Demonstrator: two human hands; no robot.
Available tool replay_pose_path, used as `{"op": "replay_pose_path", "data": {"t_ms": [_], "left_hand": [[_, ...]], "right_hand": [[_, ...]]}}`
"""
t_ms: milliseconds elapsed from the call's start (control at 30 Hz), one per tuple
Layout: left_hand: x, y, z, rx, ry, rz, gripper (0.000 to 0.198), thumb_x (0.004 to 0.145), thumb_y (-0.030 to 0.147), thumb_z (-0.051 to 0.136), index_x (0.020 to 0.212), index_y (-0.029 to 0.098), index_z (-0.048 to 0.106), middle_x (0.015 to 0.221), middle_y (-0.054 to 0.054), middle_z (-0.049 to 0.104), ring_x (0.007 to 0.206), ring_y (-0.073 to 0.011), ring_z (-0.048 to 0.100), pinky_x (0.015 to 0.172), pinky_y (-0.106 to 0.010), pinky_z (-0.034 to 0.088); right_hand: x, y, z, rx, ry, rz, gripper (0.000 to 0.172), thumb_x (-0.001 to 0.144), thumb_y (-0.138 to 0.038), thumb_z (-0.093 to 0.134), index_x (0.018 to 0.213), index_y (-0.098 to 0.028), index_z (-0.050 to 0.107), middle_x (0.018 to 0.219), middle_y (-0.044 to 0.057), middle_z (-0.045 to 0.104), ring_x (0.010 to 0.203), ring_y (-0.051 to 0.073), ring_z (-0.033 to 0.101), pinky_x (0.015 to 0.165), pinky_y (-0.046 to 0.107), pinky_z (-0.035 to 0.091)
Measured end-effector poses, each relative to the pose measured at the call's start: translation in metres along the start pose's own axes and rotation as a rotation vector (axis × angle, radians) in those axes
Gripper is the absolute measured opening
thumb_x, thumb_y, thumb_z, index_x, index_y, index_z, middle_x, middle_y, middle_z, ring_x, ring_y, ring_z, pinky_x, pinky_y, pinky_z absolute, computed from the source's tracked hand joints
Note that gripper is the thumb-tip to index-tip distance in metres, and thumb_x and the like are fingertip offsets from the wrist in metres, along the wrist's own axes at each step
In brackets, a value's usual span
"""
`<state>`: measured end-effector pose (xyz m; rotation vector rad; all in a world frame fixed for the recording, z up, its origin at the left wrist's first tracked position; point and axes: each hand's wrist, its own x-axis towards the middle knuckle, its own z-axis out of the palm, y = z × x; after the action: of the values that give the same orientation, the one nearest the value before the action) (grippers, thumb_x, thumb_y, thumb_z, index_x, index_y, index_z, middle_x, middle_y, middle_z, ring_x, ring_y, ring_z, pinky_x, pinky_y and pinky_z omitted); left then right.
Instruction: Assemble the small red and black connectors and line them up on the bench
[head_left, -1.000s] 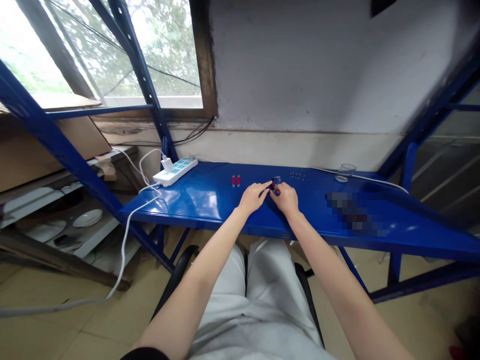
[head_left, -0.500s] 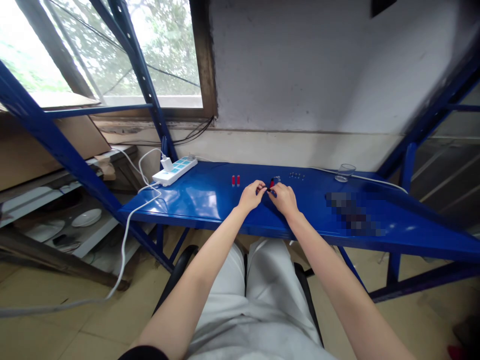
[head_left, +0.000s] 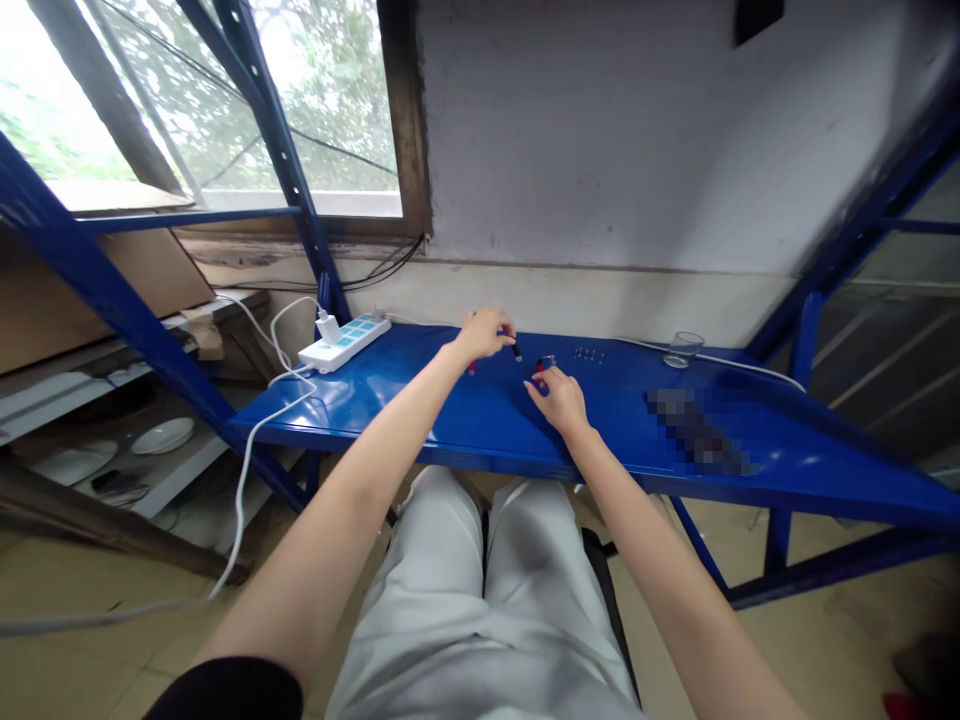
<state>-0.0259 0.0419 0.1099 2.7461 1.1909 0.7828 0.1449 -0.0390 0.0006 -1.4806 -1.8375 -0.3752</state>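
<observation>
My left hand (head_left: pixel 484 335) is raised over the back of the blue table (head_left: pixel 600 420). Its fingers pinch a small black cylinder (head_left: pixel 517 353) with a pale tip that points down. Under that hand, part of a small red cylinder (head_left: pixel 472 368) shows; whatever else lies there is covered. My right hand (head_left: pixel 561 400) rests nearer the front with thumb and fingers closed; what they hold, if anything, is too small to make out. Just behind its fingertips lie a small red piece (head_left: pixel 539 366) and a small metal-looking piece (head_left: pixel 550 359).
Several tiny metallic pieces (head_left: pixel 589 354) lie in rows at the back. A clear glass cup (head_left: pixel 683 349) stands behind a pixelated dark object (head_left: pixel 697 430) on the right. At the left end is a white power strip (head_left: pixel 345 343) with a cable (head_left: pixel 255 450) hanging off the table.
My hands have parted. The left one has moved up and to the left with the black cylinder, over the two red cylinders; the right one has stayed nearly in place.
</observation>
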Motion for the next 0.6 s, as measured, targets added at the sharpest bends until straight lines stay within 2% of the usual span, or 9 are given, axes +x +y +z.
{"op": "replay_pose_path", "data": {"t_ms": [100,200,400,600], "left_hand": [[0.01,-0.005,-0.011,0.173,-0.133,-0.019,0.008,0.071,0.02,0.065,0.078,0.018,0.067,0.102,-0.007,0.06,0.107,-0.0258,0.047,0.093,-0.044,0.029],[0.008,-0.013,-0.004,0.243,-0.23,-0.019,0.007,0.069,0.017,0.066,0.076,0.017,0.067,0.102,-0.008,0.059,0.107,-0.0278,0.045,0.094,-0.046,0.028],[-0.001,-0.035,0.017,0.267,-0.22,-0.106,0.007,0.068,0.019,0.066,0.075,0.018,0.067,0.1,-0.009,0.06,0.105,-0.0273,0.045,0.093,-0.046,0.029],[-0.002,-0.043,0.02,0.271,-0.203,-0.112,0.006,0.068,0.018,0.064,0.074,0.018,0.067,0.099,-0.009,0.06,0.104,-0.0269,0.046,0.094,-0.047,0.028]], "right_hand": [[0.0,-0.002,-0.003,0.014,-0.026,0.016,0.027,0.088,-0.037,0.043,0.085,-0.018,0.061,0.077,0.005,0.059,0.067,0.015,0.054,0.064,0.027,0.033],[0.0,-0.003,-0.005,0.003,-0.043,0.027,0.027,0.088,-0.036,0.041,0.08,-0.018,0.06,0.076,0.005,0.058,0.066,0.015,0.053,0.064,0.027,0.033],[0.0,-0.003,-0.006,0.003,-0.058,0.036,0.029,0.088,-0.035,0.039,0.074,-0.019,0.058,0.073,0.004,0.057,0.063,0.014,0.05,0.063,0.026,0.033],[0.0,-0.003,-0.005,0.007,-0.072,0.055,0.026,0.087,-0.034,0.042,0.074,-0.019,0.058,0.073,0.004,0.057,0.063,0.014,0.05,0.062,0.026,0.033]]}}
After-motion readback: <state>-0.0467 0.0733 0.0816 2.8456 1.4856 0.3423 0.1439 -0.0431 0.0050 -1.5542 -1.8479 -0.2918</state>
